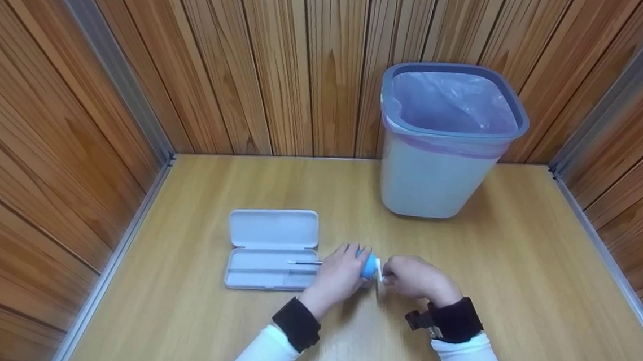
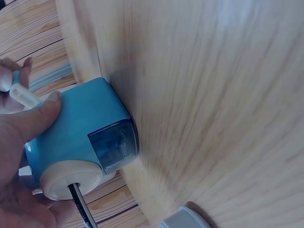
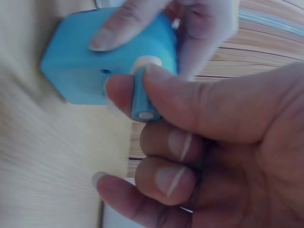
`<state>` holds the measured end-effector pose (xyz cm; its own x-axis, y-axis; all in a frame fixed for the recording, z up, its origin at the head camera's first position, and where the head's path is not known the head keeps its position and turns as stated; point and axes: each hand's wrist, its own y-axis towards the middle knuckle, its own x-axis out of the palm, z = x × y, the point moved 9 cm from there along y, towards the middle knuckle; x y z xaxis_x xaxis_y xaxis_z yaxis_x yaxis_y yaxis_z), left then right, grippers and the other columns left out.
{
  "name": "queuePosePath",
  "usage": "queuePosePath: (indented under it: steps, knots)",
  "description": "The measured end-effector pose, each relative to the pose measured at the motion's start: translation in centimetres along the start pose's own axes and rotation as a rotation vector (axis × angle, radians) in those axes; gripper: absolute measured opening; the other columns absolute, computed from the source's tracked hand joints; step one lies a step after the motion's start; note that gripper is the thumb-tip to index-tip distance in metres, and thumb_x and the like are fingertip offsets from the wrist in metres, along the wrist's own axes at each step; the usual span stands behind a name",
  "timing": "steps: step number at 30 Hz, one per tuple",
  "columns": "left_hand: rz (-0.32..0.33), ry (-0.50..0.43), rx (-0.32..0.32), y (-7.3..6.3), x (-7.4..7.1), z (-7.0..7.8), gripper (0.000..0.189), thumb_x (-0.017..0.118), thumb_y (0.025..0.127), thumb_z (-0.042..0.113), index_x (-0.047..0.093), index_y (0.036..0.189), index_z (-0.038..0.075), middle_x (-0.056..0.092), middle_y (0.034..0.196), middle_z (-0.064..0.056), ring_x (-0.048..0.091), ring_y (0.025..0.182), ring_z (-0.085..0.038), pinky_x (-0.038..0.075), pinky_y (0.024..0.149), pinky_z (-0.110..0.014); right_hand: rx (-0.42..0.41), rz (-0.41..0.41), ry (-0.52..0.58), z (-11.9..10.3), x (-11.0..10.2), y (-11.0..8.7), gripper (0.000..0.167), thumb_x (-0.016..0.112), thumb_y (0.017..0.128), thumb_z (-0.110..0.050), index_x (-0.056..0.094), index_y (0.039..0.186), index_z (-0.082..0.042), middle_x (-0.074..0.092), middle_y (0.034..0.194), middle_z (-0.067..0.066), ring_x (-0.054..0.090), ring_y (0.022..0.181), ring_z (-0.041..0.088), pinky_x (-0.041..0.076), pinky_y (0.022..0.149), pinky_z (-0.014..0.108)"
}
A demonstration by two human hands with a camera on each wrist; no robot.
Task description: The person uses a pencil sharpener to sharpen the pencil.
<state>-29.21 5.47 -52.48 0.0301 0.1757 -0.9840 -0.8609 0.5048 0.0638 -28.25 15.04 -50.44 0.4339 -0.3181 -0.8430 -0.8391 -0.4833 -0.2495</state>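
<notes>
My left hand (image 1: 339, 272) grips a light-blue hand-crank pencil sharpener (image 2: 90, 118), thumb along its body. From the white round port on its front sticks a dark pencil (image 2: 82, 205), which in the head view reaches left over the open case. On the sharpener's opposite side, my right hand (image 1: 418, 277) pinches the small blue crank knob (image 3: 141, 99) between thumb and index finger, the other fingers curled below. A dark see-through shavings drawer (image 2: 115, 146) shows on the body. Most of the sharpener is hidden behind the left hand in the head view.
A grey pencil case (image 1: 274, 229) lies open just left of the hands, lid toward the back. Behind to the right stands a waste bin (image 1: 435, 177) lined with a plastic bag. Wood-panelled walls (image 1: 329, 68) close off the table (image 1: 187, 318) at the back and sides.
</notes>
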Motion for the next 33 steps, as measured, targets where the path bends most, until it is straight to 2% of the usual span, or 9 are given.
queuePosePath:
  steps: [14, 21, 25, 29, 33]
  knots:
    - [-0.025, -0.001, -0.016, 0.1, 0.0, -0.1, 0.065, 0.072, 0.090, 0.033, 0.047, 0.147, 0.015, 0.049, 0.141, -0.014, 0.049, 0.126, -0.029, 0.046, 0.101, -0.040, 0.009, 0.027, 0.032, 0.2, -1.2, 0.5, 0.014, 0.065, 0.094, -0.009, 0.072, 0.104, -0.004, 0.065, 0.085, 0.001, 0.058, 0.073, 0.017, 0.052, 0.067, 0.036]
    - [-0.042, 0.003, -0.015, 0.2, 0.1, -0.1, 0.067, 0.073, 0.089, 0.034, 0.046, 0.148, 0.015, 0.049, 0.142, -0.015, 0.048, 0.127, -0.029, 0.045, 0.102, -0.041, -0.021, 0.082, 0.036, 0.1, -2.1, 0.5, 0.014, 0.064, 0.094, -0.009, 0.072, 0.105, -0.004, 0.067, 0.088, 0.002, 0.063, 0.080, 0.020, 0.055, 0.075, 0.040]
    - [-0.049, -0.004, -0.013, 0.3, 0.2, -0.2, 0.068, 0.072, 0.089, 0.034, 0.044, 0.148, 0.015, 0.046, 0.144, -0.015, 0.046, 0.130, -0.030, 0.044, 0.103, -0.042, -0.022, 0.107, 0.008, -0.1, -2.5, 0.8, 0.012, 0.065, 0.093, -0.007, 0.073, 0.102, -0.003, 0.067, 0.086, 0.003, 0.063, 0.078, 0.020, 0.055, 0.075, 0.041]
    - [-0.025, -0.013, -0.004, 0.2, 0.1, -0.2, 0.068, 0.072, 0.089, 0.034, 0.045, 0.148, 0.014, 0.046, 0.144, -0.017, 0.046, 0.130, -0.031, 0.043, 0.104, -0.043, -0.009, 0.130, -0.021, -0.1, -2.9, 1.0, 0.013, 0.065, 0.094, -0.007, 0.073, 0.103, -0.004, 0.067, 0.088, 0.003, 0.063, 0.081, 0.021, 0.055, 0.077, 0.041]
    - [0.023, 0.015, 0.033, 0.1, -0.1, 0.1, 0.065, 0.073, 0.088, 0.036, 0.050, 0.144, 0.012, 0.053, 0.136, -0.015, 0.051, 0.124, -0.030, 0.048, 0.099, -0.040, -0.053, 0.174, -0.067, -0.3, -3.2, 1.2, 0.012, 0.065, 0.093, -0.006, 0.073, 0.101, -0.003, 0.068, 0.089, 0.005, 0.065, 0.084, 0.024, 0.056, 0.078, 0.042]
